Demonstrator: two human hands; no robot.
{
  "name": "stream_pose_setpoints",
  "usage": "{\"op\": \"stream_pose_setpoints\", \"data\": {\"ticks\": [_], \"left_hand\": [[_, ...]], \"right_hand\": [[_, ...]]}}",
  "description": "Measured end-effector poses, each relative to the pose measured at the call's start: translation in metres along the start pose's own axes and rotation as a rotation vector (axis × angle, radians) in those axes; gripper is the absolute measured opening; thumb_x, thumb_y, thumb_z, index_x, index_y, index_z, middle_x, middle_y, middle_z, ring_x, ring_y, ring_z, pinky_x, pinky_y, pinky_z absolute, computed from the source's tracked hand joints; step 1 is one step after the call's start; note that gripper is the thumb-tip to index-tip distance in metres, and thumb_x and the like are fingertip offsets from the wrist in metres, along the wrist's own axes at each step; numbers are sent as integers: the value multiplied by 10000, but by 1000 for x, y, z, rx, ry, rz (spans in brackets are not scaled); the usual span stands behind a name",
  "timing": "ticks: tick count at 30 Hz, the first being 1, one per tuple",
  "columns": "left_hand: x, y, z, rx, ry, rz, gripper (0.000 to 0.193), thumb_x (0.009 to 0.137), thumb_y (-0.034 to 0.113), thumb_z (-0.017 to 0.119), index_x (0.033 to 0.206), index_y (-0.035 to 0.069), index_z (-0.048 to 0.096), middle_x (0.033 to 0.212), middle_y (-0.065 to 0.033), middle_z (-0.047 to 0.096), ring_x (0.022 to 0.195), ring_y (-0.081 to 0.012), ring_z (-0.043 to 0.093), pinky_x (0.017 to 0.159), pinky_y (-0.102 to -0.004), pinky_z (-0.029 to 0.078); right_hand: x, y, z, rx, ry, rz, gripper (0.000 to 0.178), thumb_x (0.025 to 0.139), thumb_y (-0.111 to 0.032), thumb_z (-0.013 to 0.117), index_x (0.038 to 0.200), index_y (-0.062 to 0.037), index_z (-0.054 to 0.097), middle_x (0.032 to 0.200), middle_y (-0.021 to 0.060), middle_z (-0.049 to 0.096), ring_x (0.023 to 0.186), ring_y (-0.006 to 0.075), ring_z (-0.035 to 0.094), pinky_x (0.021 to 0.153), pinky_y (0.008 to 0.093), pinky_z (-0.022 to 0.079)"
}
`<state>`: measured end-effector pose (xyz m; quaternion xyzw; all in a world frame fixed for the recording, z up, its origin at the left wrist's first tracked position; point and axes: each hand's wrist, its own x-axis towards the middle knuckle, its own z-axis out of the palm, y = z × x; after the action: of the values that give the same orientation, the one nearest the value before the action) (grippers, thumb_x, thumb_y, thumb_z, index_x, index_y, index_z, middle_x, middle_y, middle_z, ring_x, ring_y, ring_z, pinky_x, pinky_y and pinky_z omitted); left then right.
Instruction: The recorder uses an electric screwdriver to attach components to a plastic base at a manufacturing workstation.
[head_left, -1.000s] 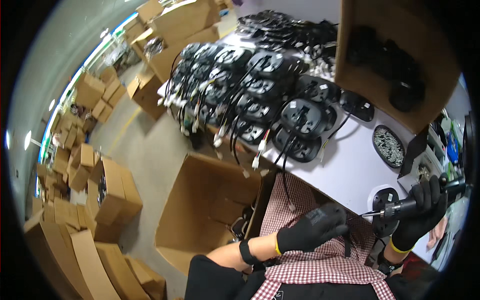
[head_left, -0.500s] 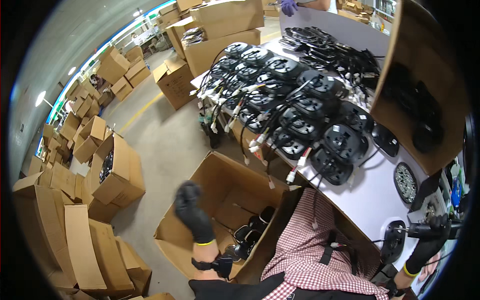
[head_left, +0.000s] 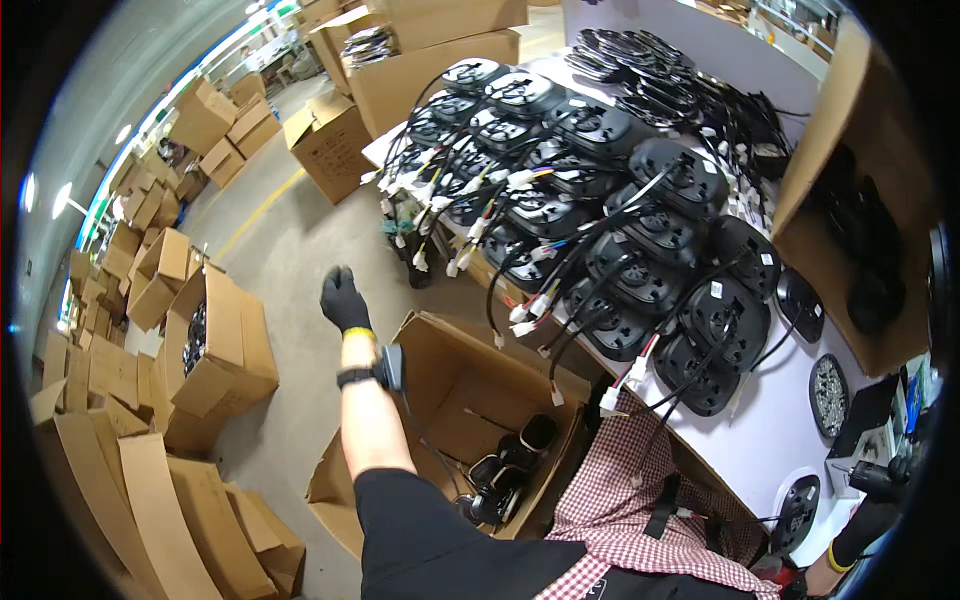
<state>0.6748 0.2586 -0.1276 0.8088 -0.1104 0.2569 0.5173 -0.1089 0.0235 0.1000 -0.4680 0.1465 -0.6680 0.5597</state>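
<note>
My left hand (head_left: 343, 298), in a black glove with a yellow cuff, is held out over the floor past the far left rim of a cardboard box (head_left: 455, 365). Its fingers look loosely curled together, and no object shows in them. At the right edge, my gloved right hand (head_left: 868, 528) grips a black electric screwdriver (head_left: 876, 483), though the fingers are dark and partly lost at the rim. Just left of the screwdriver's tip, a black oval housing (head_left: 797, 515) with a cable lies on the white table (head_left: 745, 440). Several black parts (head_left: 505, 462) sit inside the box.
Rows of black housings (head_left: 640, 260) with cables and white connectors cover the table, some hanging over its edge. A dish of small screws (head_left: 828, 396) stands at the right, near an upright carton (head_left: 850, 190). More cartons (head_left: 225, 345) stand on the floor at left.
My left hand has stretched forward and left, from above the box to beyond its rim. The screwdriver and my right hand have drawn away from the oval housing, whose face the tip was at before.
</note>
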Motion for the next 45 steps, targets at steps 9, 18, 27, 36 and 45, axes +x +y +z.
{"op": "stream_pose_setpoints", "data": {"ticks": [9,18,27,36,45], "left_hand": [[-211,106,-52,-461,-320,42,200,935,146,501,943,-8,628,858,-77,614,792,-181,571,730,-325,484],[-354,429,-37,-669,-1011,590,137,816,1,623,942,-16,675,880,-92,663,831,-206,614,761,-315,481],[-511,539,111,-647,-1287,1371,68,774,122,664,814,83,702,771,-123,610,776,-310,584,694,-418,448],[-524,547,126,-479,-1285,1479,86,711,205,654,734,179,732,788,-59,646,787,-289,581,681,-415,450],[-526,548,146,-538,-1328,1764,106,784,150,620,819,85,697,813,-119,647,806,-320,592,710,-430,454]], "right_hand": [[-24,-27,-24,-56,288,-130,546,915,-552,482,1121,-47,496,742,15,392,668,126,394,642,271,358],[-53,-61,-76,-8,474,-158,568,944,-550,376,1202,-56,491,657,31,379,535,122,343,530,281,301],[-54,-69,-126,27,349,-161,667,898,-653,371,1180,-67,517,618,72,472,440,165,424,470,306,378],[-53,-80,-158,-35,210,-154,512,953,-486,394,1164,-31,502,625,55,431,448,142,398,496,298,349],[-48,-72,-148,18,221,-101,481,931,-441,408,1122,-31,572,651,43,416,493,137,368,533,284,332]]}}
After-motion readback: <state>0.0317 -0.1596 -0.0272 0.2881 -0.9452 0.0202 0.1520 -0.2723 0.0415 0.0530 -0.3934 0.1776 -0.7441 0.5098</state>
